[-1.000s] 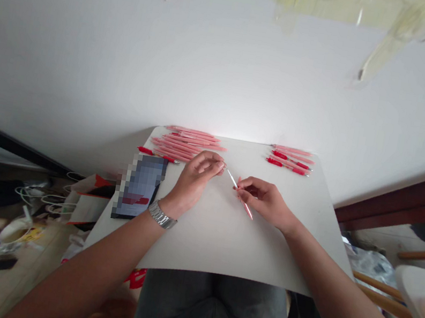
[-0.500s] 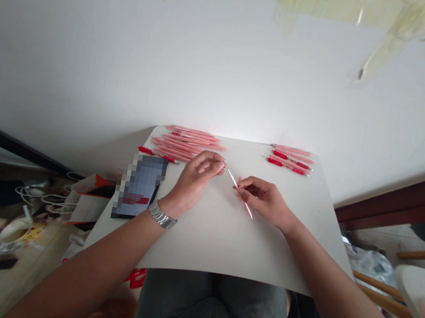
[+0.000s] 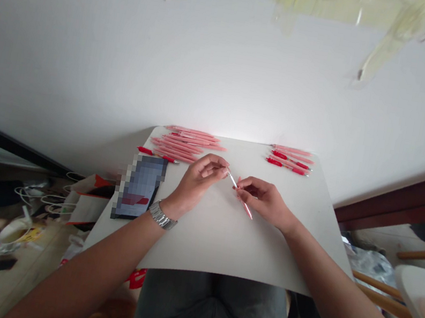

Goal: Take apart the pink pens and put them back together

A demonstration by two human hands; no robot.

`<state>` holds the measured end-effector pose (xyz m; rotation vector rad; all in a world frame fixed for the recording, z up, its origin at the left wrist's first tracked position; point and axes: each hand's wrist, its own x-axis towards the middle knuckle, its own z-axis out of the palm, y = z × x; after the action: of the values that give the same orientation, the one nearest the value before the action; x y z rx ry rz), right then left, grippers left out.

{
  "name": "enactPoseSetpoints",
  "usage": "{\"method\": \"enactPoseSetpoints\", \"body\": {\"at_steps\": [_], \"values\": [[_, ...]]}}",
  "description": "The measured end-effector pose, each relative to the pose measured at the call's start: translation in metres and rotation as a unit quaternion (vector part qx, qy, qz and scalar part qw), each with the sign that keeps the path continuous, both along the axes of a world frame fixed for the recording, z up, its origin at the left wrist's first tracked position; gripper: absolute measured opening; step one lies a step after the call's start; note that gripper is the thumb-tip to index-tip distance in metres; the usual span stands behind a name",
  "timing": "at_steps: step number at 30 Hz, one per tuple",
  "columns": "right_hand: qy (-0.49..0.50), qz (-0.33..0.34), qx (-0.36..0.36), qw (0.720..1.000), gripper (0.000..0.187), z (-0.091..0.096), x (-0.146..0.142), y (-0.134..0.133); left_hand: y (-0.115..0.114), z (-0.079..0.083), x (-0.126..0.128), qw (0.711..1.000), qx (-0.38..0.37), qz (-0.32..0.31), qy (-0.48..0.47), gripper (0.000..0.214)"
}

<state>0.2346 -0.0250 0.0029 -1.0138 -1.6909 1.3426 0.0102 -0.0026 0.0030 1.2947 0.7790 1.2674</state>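
Observation:
Between thumb and fingers, my right hand (image 3: 260,199) pinches a pink pen barrel (image 3: 247,209) above the table (image 3: 206,245). A thin white pen refill (image 3: 232,179) sticks out of its upper left end. My left hand (image 3: 203,179), with a metal watch on the wrist, is closed in a pinch at the tip of that refill. Whatever is between its fingertips is too small to make out. Many pink pens (image 3: 182,146) lie in a pile at the back left. A red pen (image 3: 158,155) lies in front of them.
A phone (image 3: 138,187), its screen blurred, lies at the table's left side. More pink and red pens (image 3: 289,161) lie at the back right. A wall (image 3: 226,74) rises behind the table. A white stool or chair seat (image 3: 424,295) stands on the right.
My left hand has moved slightly right and down, so its fingertips now meet the refill's tip and less of the refill shows. The right hand has hardly moved.

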Motion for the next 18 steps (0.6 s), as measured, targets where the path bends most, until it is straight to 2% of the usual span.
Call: {"method": "enactPoseSetpoints", "body": {"at_steps": [18], "values": [[0.001, 0.006, 0.001, 1.0, 0.029, 0.0027, -0.0014, -0.0011, -0.0014, 0.0001, 0.0015, 1.0, 0.004, -0.011, 0.024, 0.025]]}}
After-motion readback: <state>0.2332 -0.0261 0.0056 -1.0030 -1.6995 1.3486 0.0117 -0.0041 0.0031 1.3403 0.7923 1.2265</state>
